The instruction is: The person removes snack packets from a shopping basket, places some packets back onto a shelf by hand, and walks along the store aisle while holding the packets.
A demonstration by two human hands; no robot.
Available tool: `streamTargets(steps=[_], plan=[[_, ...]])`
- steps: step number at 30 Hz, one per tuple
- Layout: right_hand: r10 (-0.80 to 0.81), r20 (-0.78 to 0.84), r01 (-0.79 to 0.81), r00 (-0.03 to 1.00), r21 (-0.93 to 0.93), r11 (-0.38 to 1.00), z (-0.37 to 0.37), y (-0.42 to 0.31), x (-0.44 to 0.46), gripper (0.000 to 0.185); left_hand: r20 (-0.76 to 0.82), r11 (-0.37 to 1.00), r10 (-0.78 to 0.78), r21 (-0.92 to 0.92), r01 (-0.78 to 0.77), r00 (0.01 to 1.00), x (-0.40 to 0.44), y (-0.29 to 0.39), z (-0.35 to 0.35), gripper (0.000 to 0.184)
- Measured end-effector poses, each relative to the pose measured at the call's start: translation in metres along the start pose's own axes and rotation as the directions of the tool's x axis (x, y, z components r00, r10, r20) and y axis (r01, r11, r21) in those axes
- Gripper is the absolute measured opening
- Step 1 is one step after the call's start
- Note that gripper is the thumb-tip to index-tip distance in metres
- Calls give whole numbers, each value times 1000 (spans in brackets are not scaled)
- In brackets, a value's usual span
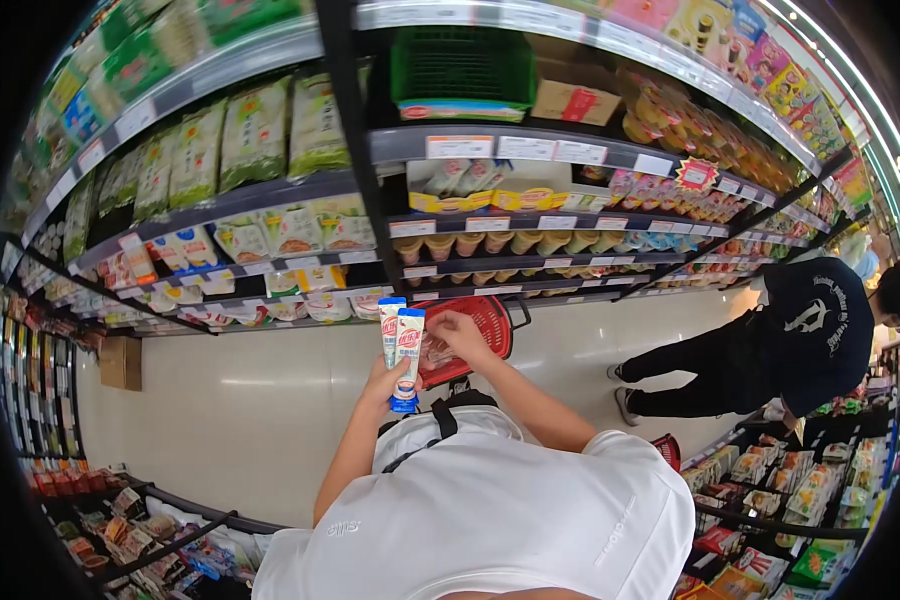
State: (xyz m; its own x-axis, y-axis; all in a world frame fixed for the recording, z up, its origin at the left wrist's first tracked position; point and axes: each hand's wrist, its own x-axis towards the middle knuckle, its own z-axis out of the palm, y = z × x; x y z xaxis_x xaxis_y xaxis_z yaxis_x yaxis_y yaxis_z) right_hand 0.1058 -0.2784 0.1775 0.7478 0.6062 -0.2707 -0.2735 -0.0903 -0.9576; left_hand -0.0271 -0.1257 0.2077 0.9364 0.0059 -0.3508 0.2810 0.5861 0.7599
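Note:
My left hand (pixel 381 384) is closed on two long, narrow sachets (pixel 408 345), white with blue ends and red lettering, held upright side by side and partly overlapping. To their right is my right hand (pixel 457 336), its fingers loosely bent and pointing toward the sachets, with nothing visible in them. Below my right hand a red shopping basket (pixel 494 325) with a black handle shows, partly covered by my hands and the sachets. Some small packaged goods appear inside it, too unclear to name.
Shelves ahead carry bagged noodles (pixel 255 130), rows of cups (pixel 490 243) and a green crate (pixel 462 70). A cardboard box (pixel 121 362) stands on the floor at left. At right, a person in dark clothes (pixel 760 350) faces the other display, near another red basket (pixel 667 450).

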Motion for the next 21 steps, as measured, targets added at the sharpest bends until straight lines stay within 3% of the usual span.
streamTargets(steps=[7,10,12,15,17,18,20,21], plan=[[164,88,-177,983,181,967,141,-7,-13,22,-101,993,90,-72,-97,991,-89,15,-83,37],[122,157,-138,980,97,986,214,24,-15,28,-193,995,80,-50,-91,978,-127,5,-126,38],[149,173,-169,974,103,980,257,29,-23,34,-195,976,154,-125,-181,969,-154,5,-148,38],[280,246,-327,928,177,928,310,21,-33,36,-289,959,144,-196,-206,946,-194,8,-180,37],[241,220,-268,945,103,958,336,32,-37,35,-354,956,155,-182,-230,922,-216,10,-194,35],[240,282,-271,929,77,959,347,40,-33,35,-371,963,135,-168,-209,919,-225,13,-199,34],[116,260,-121,959,4,993,368,55,-24,34,-422,945,196,-159,-285,885,-245,26,-200,34],[118,309,-121,944,-11,993,382,53,-21,34,-420,938,223,-153,-311,880,-252,31,-203,33]])
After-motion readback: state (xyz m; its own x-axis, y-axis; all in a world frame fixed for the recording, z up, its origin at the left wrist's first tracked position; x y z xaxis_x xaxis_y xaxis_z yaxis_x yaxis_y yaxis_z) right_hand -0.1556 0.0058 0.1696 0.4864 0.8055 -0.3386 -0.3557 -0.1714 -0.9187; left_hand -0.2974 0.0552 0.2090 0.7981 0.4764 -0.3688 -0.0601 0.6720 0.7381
